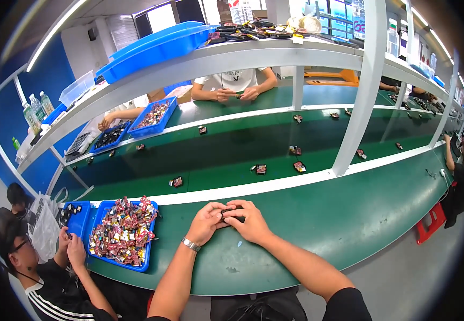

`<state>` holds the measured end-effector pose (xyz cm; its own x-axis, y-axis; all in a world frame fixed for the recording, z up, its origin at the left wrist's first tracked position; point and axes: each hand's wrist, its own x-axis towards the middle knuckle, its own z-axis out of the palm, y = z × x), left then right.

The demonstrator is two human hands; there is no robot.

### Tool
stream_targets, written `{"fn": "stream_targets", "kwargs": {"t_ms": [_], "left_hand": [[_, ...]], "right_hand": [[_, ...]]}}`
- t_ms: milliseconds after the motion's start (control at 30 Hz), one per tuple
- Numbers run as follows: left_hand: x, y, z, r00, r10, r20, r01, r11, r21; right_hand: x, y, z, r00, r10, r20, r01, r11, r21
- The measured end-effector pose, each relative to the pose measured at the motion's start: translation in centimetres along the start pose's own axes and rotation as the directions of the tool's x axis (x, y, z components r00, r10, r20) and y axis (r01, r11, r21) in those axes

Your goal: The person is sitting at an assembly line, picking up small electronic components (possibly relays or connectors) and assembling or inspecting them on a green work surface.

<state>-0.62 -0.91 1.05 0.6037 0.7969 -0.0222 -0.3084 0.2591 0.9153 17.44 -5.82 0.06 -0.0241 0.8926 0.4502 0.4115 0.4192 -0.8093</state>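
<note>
Two hands met over the green table (317, 227), holding one small dark part (224, 213) between them. The left hand's (203, 224) fingers were bent and closed on it from the left; the right hand's (249, 220) thumb and fingers were closed on it from the right. Fingers covered most of the part, so I could not tell which way it pointed or how its long axis lay.

A metal-banded watch (191, 244) circled the left wrist. On the left, well apart from the hands, a blue plastic tray (148, 251) with rounded corners held a heap of crinkled, reddish packets (122, 230) flecked with white and yellow. The table had a smooth, slightly shiny top, and a small pale scrap (239, 243) lay just nearer than the hands.

A straight-sided white rail (210, 194) bounded the far side, and the table's near edge curved past the forearms. Room for moving stretched right, with a white post (358, 107) rising from the rail.
</note>
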Motion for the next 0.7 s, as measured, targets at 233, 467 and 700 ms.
{"fn": "stream_targets", "kwargs": {"t_ms": [233,467,700], "left_hand": [[0.08,-0.29,-0.32,1.000,-0.004,-0.006,0.004,1.000,0.009],[0.10,-0.25,-0.11,1.000,0.017,0.013,-0.017,1.000,0.010],[0.02,-0.37,-0.67,1.000,0.015,0.017,-0.015,1.000,0.011]], "right_hand": [[-0.16,-0.38,0.19,0.999,0.017,-0.040,-0.018,1.000,-0.016],[-0.04,0.31,0.11,1.000,0.030,-0.007,-0.030,0.996,0.086],[0.03,-0.22,-0.05,0.999,-0.032,-0.010,0.032,0.999,0.025]]}}
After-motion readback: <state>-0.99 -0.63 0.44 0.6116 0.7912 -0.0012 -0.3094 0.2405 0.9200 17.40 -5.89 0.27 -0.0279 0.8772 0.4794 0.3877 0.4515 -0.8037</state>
